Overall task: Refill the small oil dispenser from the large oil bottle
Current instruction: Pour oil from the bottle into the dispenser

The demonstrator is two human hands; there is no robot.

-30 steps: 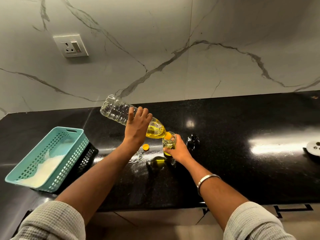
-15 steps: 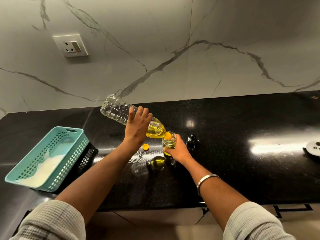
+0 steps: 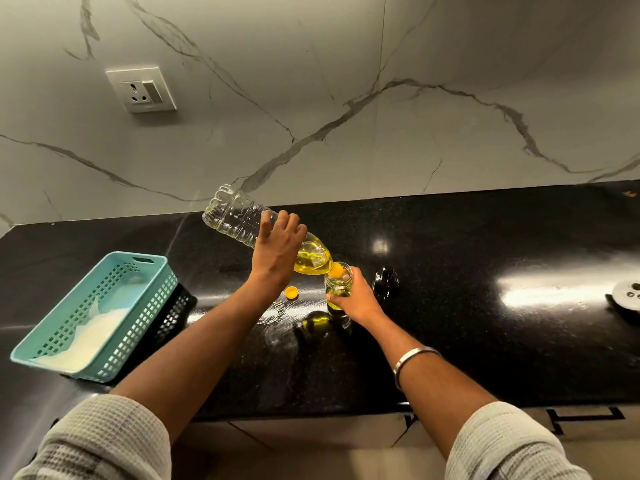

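Observation:
My left hand [image 3: 275, 249] grips the large clear oil bottle [image 3: 235, 218] around its middle, tilted mouth-down to the right, base raised. Yellow oil has pooled at its neck, and its orange mouth sits at the rim of the small glass oil dispenser [image 3: 338, 284]. My right hand [image 3: 356, 299] holds that dispenser upright on the black counter [image 3: 485, 341]; a little yellow oil shows at its bottom. The bottle's orange cap [image 3: 291, 292] lies on the counter just left of the dispenser. A black dispenser top [image 3: 385, 280] stands just right of my right hand.
A teal plastic basket [image 3: 104, 313] with a white cloth inside sits at the counter's left, over a black basket. A grey round object [image 3: 628, 294] lies at the far right edge. A wall socket [image 3: 142, 90] is on the marble backsplash.

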